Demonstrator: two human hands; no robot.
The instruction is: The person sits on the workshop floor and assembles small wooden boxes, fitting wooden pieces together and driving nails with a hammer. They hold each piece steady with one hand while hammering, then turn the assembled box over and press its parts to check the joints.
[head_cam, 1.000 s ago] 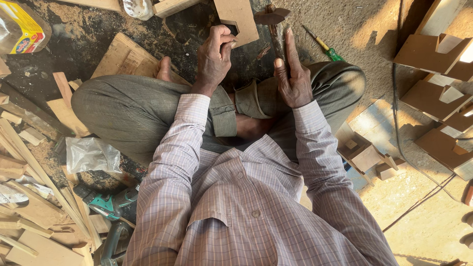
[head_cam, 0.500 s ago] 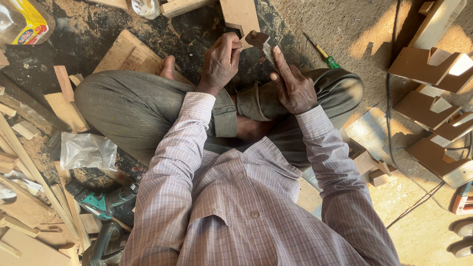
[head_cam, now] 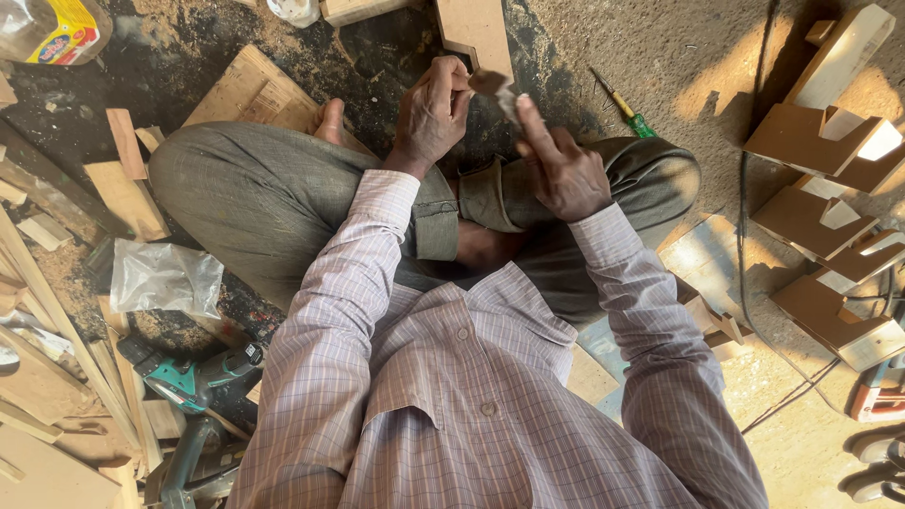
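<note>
A small dark piece of wood [head_cam: 487,83] is held up above the crossed legs. It is gripped by the left hand [head_cam: 432,115], and the right hand [head_cam: 558,168] touches it with straight fingers.

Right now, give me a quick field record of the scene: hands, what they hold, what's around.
Left hand: grips a small dark wood piece at its near end
Right hand: forefinger laid against the piece's other side
Posture: seated cross-legged on a dusty floor
Screwdriver: on floor beyond right knee
Cordless drill: floor, person's left
Plastic bag: beside left knee
Notched wooden blocks: piled at right
</note>
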